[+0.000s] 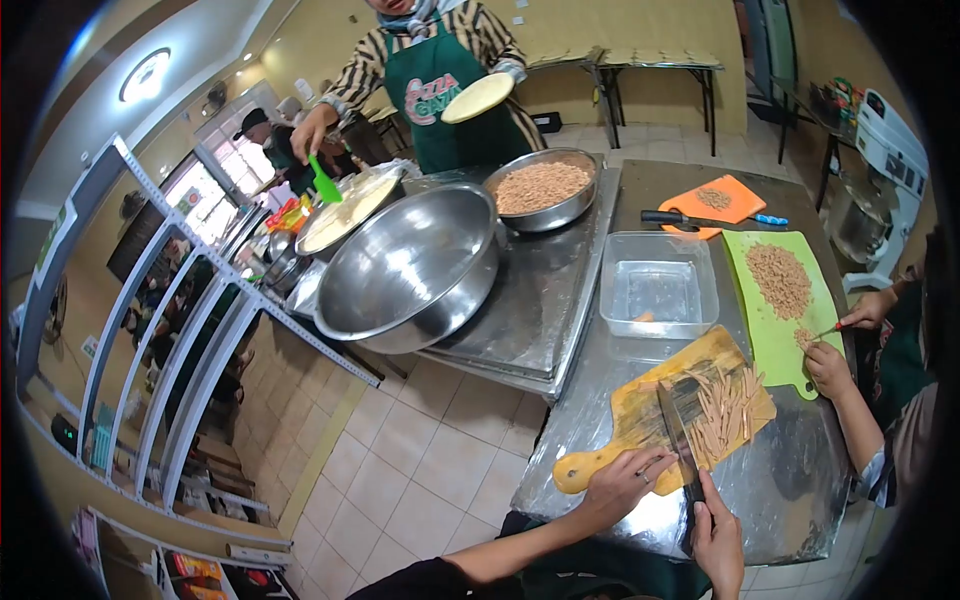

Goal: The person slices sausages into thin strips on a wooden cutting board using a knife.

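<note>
My right hand (717, 540) is closed round the dark handle of a kitchen knife (679, 432), its blade pointing away over a wooden cutting board (635, 410). Light brown strips (722, 410) of food lie in a loose pile just right of the blade. On the board's near side, left of the knife, rests my left hand (625, 487), with a ring on one finger. Its fingers are bent and drawn together by the blade; whatever they pinch is hidden. Beyond the board stands a clear plastic container (660, 325) with a small piece at its near edge.
At right, a co-worker's hands cut on a green board (820, 330) with chopped bits. An orange board (725, 200) lies behind. Across the left table stand a large steel bowl (410, 270) and a bowl of brown bits (545, 188). Another person holds a green spatula (325, 180) and a flat round.
</note>
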Demonstrator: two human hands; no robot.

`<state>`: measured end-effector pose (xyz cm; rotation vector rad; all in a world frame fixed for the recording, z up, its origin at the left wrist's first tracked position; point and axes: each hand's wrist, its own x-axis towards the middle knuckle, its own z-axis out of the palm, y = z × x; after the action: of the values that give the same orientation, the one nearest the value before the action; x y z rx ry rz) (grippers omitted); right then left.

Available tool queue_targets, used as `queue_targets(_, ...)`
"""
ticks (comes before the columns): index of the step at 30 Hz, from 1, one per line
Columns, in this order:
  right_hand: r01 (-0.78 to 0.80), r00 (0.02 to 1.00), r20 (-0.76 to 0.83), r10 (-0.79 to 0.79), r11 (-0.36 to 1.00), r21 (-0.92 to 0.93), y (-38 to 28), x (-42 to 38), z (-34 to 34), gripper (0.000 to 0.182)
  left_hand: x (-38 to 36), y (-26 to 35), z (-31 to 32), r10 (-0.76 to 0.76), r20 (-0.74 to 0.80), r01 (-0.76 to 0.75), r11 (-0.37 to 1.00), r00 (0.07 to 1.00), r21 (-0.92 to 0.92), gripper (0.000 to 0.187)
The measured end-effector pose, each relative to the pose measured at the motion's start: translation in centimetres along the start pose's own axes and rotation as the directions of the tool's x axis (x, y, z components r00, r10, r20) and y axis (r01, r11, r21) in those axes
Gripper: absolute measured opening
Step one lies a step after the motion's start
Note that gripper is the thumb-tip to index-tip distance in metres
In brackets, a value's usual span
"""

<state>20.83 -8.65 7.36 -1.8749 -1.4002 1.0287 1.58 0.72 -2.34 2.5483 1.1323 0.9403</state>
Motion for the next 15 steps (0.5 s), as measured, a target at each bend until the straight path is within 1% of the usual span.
queue_targets(2, 0.138, 0.988, -0.068, -0.135, 0.99, 0.038, 0.8, 0.2, 0.9, 0.048, 0.1, 0.1, 0.0, 0.03, 0.035, -0.032, 0.997, 0.999, 0.069, 0.049)
queue_targets(3, 0.105, 0.994, -0.042, -0.102, 0.993, 0.055, 1.1, 0.0, 0.8, 0.049, 0.0, 0.0, 0.2, 0.039, 0.023, -0.04, 0.997, 0.999, 0.068, 0.05)
queue_targets(5, 0.189, 0.979, -0.083, -0.184, 0.981, 0.05, 2.2, 0.3, 1.6, 0.049, 0.0, -0.3, 0.6, 0.065, 0.003, -0.065, 0.996, 0.998, 0.058, 0.05)
queue_targets(6, 0.228, 0.969, -0.105, -0.223, 0.973, 0.045, 2.6, 0.4, 1.8, 0.05, -0.2, -0.2, 0.7, 0.045, 0.004, -0.045, 0.998, 0.999, 0.032, 0.049)
queue_targets(9, 0.081, 0.996, -0.038, -0.079, 0.995, 0.06, 0.5, -0.3, 1.3, 0.051, -0.2, 0.0, 0.8, -0.018, 0.007, 0.018, 0.999, 1.0, -0.045, 0.047)
queue_targets(11, 0.121, 0.991, -0.067, -0.118, 0.992, 0.042, 1.4, -0.1, 1.8, 0.052, -0.3, -0.1, 0.9, -0.062, 0.008, 0.063, 0.994, 0.998, -0.095, 0.045)
queue_targets(12, 0.141, 0.987, -0.077, -0.138, 0.99, 0.029, 2.3, 0.1, 2.1, 0.052, -0.4, -0.2, 0.9, -0.061, -0.007, 0.059, 0.989, 0.998, -0.137, 0.045)
queue_targets(15, 0.109, 0.992, -0.082, -0.099, 0.987, 0.119, 4.5, 0.5, 2.7, 0.052, -0.9, -0.7, 1.0, -0.047, -0.031, 0.039, 0.971, 0.998, -0.236, 0.048)
